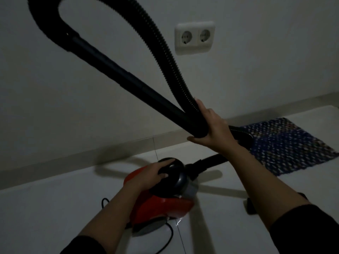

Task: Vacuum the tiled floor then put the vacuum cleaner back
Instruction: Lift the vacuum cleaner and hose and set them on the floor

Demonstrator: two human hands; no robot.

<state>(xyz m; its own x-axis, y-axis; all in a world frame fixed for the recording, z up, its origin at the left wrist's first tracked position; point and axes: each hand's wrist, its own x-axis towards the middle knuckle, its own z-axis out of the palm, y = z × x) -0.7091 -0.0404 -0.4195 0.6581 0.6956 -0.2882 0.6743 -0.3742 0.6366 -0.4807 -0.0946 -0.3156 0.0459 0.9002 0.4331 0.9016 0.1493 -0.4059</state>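
Note:
A red canister vacuum cleaner [165,204] with a black top sits on the white tiled floor [45,208] close to the wall. My left hand [150,176] grips the black handle on its top. My right hand [211,129] is closed around the black rigid tube [128,74] and the ribbed hose [165,46] together, held up in front of the wall. The hose loops high at the upper left and runs down to the canister's front. A black power cord [169,231] lies beside the canister.
A white double wall socket [194,37] is on the wall above. A blue patterned mat [286,145] lies on the floor at the right. A small black object [250,206] sits on the floor by my right forearm. The room is dim.

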